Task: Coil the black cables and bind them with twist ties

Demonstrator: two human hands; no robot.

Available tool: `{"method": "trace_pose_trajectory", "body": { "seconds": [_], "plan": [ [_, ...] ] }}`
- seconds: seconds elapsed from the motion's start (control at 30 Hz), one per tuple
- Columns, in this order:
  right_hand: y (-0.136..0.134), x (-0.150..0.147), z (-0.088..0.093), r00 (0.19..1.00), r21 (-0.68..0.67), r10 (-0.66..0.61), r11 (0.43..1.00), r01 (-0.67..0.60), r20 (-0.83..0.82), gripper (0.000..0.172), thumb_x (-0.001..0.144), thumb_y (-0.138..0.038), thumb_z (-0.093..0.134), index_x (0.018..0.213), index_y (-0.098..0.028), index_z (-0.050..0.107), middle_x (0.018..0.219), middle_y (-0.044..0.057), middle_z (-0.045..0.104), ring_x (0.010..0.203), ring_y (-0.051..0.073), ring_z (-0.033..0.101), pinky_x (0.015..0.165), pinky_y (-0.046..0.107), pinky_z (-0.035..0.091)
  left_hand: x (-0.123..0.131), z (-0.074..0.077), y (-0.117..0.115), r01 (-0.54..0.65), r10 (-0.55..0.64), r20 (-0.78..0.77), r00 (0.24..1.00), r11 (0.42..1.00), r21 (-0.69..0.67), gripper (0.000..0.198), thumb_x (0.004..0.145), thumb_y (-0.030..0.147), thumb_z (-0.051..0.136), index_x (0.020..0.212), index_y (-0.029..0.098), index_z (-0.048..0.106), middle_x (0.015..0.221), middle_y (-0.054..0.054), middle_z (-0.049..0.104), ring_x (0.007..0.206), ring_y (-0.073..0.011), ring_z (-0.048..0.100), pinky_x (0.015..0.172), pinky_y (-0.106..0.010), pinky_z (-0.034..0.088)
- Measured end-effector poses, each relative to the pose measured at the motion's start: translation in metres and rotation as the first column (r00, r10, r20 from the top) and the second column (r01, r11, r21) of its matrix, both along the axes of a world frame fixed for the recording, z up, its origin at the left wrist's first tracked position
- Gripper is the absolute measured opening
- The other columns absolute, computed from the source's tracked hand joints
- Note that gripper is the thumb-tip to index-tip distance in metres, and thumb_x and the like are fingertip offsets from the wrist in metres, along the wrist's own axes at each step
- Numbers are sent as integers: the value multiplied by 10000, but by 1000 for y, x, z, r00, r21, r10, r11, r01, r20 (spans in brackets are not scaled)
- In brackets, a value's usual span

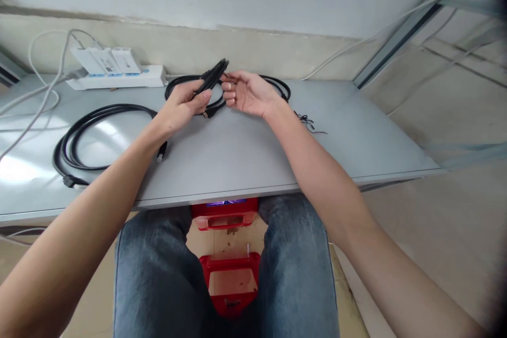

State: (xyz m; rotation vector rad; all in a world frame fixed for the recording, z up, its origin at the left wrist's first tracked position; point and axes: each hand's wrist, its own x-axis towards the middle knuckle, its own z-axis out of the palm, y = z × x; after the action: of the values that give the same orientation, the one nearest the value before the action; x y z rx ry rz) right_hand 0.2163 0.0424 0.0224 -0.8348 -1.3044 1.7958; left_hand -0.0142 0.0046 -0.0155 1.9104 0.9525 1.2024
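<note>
My left hand (186,97) is closed around a folded bundle of black cable (216,75), raised a little above the grey tabletop. Beside the bundle's right side is my right hand (249,92), fingers curled and tips pinched near the cable. A thin dark strand seems to show at those fingertips, too small to make out. Behind both hands lies a coiled black cable (281,86), partly hidden by them. Another loose coil of black cable (71,142) rests at the left, with a plug end (161,151) near my left forearm. Several thin black ties (304,120) lie right of my right wrist.
A white power strip (119,79) with white adapters (106,60) stands against the wall at the back left. White cords (59,74) loop over the left side. Below the table edge (237,197), red plastic stools (229,264) show between my knees. A metal post (396,37) rises at right.
</note>
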Motion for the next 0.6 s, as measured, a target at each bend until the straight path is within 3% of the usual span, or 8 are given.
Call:
{"method": "trace_pose_trajectory", "body": {
  "seconds": [0.13,0.33,0.5,0.6],
  "plan": [
    [-2,-1,-3,996,-87,56,994,-62,-73,298,1154,-387,739,930,-261,588,708,-60,540,593,126,445,493,192,432,-1,0,-2,18,-18,4,1000,1000,0,550,1042,683,834,834,255,559,713,18,367,601,-161,417,507,-331,385],
    [1,-7,-7,990,-144,51,987,-70,-132,420,1174,-498,781,934,-257,536,703,-90,473,546,82,400,392,132,297,-1,6,-5,63,-62,-51,997,998,17,611,1022,763,838,838,244,573,705,17,388,623,-140,342,510,-320,311],
    [4,-7,-9,964,-259,80,954,-148,-253,373,1311,-341,516,955,-228,511,715,-98,441,521,37,363,385,72,234,0,6,-4,90,-90,-31,995,996,-3,658,971,845,858,869,241,616,687,33,385,604,-129,310,529,-330,309],
    [5,-5,-11,941,-296,110,932,-210,-319,307,1309,-338,522,1018,-242,508,748,-98,453,535,44,396,385,58,265,-2,5,-3,90,-90,-22,996,996,-1,635,985,819,857,862,247,611,677,28,396,605,-151,374,539,-345,360]
  ]
}}
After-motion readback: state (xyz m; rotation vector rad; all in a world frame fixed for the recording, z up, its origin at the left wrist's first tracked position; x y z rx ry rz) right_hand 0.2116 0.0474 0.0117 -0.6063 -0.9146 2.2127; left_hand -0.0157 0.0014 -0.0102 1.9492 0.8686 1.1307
